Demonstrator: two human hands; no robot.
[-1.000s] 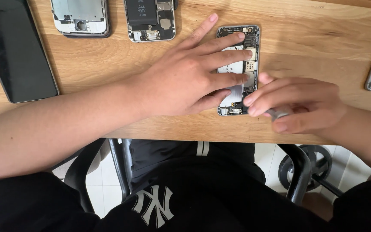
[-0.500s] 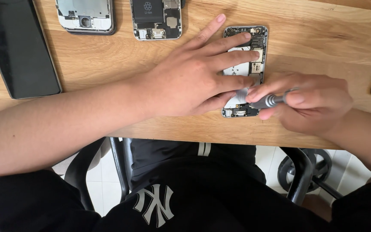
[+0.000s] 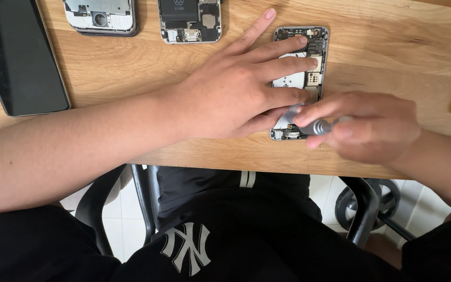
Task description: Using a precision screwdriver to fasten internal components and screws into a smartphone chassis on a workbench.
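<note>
On the opened phone (image 3: 309,78), screwdriver (image 3: 319,126) now lower, nearer its bottom edge.

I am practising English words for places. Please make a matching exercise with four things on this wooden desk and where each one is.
Things:
1. left hand
2. right hand
3. black flat panel
4. opened phone with a dark battery

Places or states:
A. lies at the far left of the desk
B. grips a small grey screwdriver
C. presses flat on the opened phone being worked on
D. lies at the top edge, in the middle

Pairs: 1-C, 2-B, 3-A, 4-D
</note>
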